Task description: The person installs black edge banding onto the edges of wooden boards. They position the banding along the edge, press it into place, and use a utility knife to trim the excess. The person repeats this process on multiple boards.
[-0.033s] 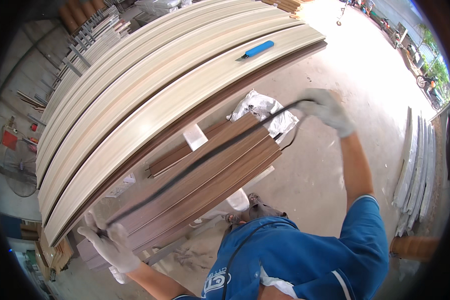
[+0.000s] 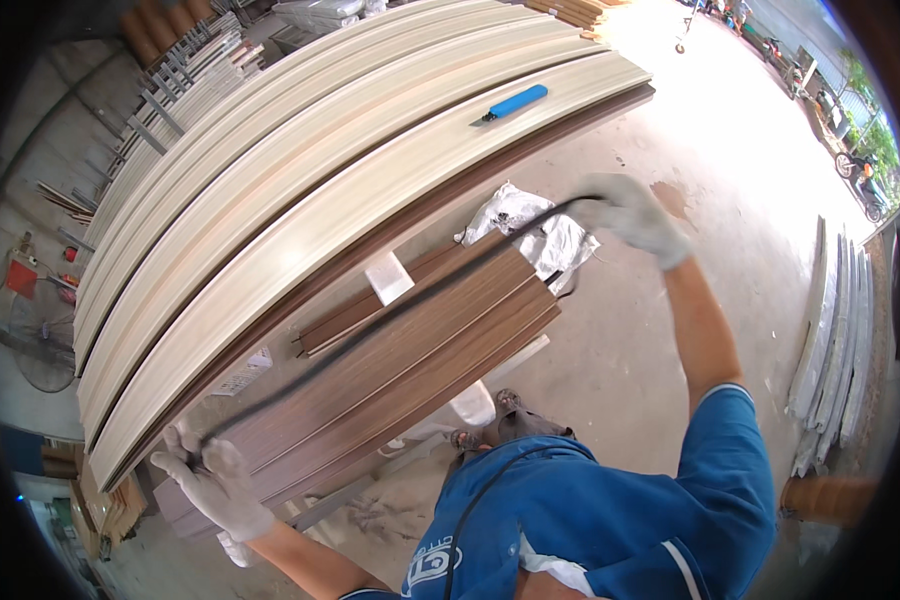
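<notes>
Workshop flr [image 2: 610, 330] under brown boards [image 2: 400, 375], dark strip [image 2: 425, 298] stretched lengthwise over them. Gloved L hand [image 2: 215, 490] grips near end, some fingers spread; R hand [image 2: 632, 218], blurry, closed farther along it. Pale boards [image 2: 290, 245] beyond, w/ blue knife [image 2: 517, 102] on top.

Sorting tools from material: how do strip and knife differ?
The strip is long and black; the knife is far shorter and mostly blue.
The strip spans from left hand to right hand; the knife lies on a pale board, untouched.
Both are slender.
</notes>
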A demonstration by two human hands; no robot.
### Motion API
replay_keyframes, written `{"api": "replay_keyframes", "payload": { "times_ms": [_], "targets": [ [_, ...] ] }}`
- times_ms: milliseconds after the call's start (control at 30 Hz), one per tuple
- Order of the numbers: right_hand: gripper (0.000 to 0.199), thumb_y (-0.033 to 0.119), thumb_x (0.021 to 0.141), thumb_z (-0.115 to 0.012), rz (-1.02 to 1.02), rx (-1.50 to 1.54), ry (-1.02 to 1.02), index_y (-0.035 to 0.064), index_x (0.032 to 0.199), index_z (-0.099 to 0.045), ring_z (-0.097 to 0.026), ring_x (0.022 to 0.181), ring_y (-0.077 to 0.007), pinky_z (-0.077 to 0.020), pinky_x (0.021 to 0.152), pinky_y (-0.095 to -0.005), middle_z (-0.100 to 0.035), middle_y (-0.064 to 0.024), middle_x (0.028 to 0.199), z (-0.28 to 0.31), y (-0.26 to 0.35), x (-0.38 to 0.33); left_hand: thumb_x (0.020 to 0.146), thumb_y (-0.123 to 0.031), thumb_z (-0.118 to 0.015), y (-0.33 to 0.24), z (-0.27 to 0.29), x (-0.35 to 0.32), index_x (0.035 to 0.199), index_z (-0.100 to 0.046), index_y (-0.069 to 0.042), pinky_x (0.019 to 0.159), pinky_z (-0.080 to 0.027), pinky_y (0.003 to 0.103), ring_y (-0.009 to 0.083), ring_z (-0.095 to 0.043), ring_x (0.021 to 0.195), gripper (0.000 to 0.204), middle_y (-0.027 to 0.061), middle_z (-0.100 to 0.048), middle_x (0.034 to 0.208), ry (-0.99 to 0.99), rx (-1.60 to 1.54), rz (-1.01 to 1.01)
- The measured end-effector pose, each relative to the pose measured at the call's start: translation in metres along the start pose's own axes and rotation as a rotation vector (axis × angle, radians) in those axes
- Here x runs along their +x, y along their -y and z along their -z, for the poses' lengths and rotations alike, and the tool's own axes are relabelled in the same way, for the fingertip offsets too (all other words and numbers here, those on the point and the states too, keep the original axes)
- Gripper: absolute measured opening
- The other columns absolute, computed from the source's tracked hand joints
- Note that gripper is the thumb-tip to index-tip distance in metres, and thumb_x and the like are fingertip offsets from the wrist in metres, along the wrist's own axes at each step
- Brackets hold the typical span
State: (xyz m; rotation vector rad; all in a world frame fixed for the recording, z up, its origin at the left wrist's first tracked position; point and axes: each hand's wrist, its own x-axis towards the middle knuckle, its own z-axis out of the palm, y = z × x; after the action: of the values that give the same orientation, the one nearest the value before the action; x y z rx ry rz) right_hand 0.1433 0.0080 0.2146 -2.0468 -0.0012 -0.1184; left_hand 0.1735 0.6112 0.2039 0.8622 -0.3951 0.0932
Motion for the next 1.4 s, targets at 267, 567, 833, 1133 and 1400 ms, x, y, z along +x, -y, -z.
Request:
{"api": "replay_keyframes", "payload": {
  "times_ms": [267, 567, 833, 1133, 1400],
  "targets": [
    [0.039, 0.021, 0.099, -0.06, 0.321, -0.954, -0.368, 0.0125, 0.137, -0.062, -0.063, 0.126, -0.0328, -0.0491, 0.106, -0.0443, -0.068, -0.0128, 0.133, 0.013, -0.095, 0.22, 0.107, -0.033, -0.06, 0.036, 0.025, -0.018, 0.118, -0.066, -0.002, 0.071, -0.054, 0.026, 0.0125, -0.061, 0.082, 0.033, 0.0059, -0.07, 0.105, -0.621, 0.124, -0.106],
    [0.049, 0.014, 0.104, -0.047, 0.269, -1.05, -0.04, -0.0016, 0.15, -0.048, -0.044, 0.145, -0.0375, -0.0315, 0.123, -0.0465, -0.049, -0.0222, 0.154, 0.131, -0.281, 0.351, 0.105, -0.032, -0.063, 0.071, -0.049, -0.072, 0.117, -0.067, -0.009, 0.066, -0.058, 0.033, 0.0174, -0.069, 0.077, 0.027, 0.0042, -0.069, 0.099, -0.783, 0.146, -0.042],
    [0.035, 0.047, 0.109, -0.051, 0.189, 0.414, 0.027, 0.0143, 0.11, -0.064, -0.042, 0.055, 0.0022, -0.0309, 0.047, -0.0162, -0.047, 0.011, 0.074, -0.024, -0.079, 0.203, 0.101, -0.033, -0.069, 0.079, -0.088, -0.047, 0.111, -0.066, -0.006, 0.046, -0.043, 0.024, 0.0101, -0.057, 0.059, 0.028, 0.0, -0.061, 0.074, -0.405, 0.156, 0.111],
    [0.043, 0.038, 0.104, -0.063, 0.118, 0.617, 0.507, 0.0, 0.124, -0.065, -0.063, 0.059, -0.0096, -0.0476, 0.049, -0.0242, -0.066, -0.0023, 0.079, -0.259, 0.131, 0.012, 0.098, -0.027, -0.073, 0.069, -0.071, -0.057, 0.125, -0.064, -0.005, 0.052, -0.041, 0.021, 0.007, -0.056, 0.063, 0.037, -0.0002, -0.062, 0.077, -0.135, 0.133, 0.242],
    [0.073, 0.025, 0.099, -0.067, 0.078, 0.718, 0.885, 0.0013, 0.155, -0.026, -0.067, 0.073, -0.0151, -0.056, 0.061, -0.0275, -0.068, -0.0116, 0.095, -0.381, 0.215, -0.058, 0.088, -0.033, -0.084, -0.045, 0.004, -0.1, 0.15, -0.045, -0.001, 0.059, -0.046, 0.018, 0.0062, -0.065, 0.075, 0.08, 0.0034, -0.072, 0.097, -0.032, 0.234, 0.202]
  ]
}}
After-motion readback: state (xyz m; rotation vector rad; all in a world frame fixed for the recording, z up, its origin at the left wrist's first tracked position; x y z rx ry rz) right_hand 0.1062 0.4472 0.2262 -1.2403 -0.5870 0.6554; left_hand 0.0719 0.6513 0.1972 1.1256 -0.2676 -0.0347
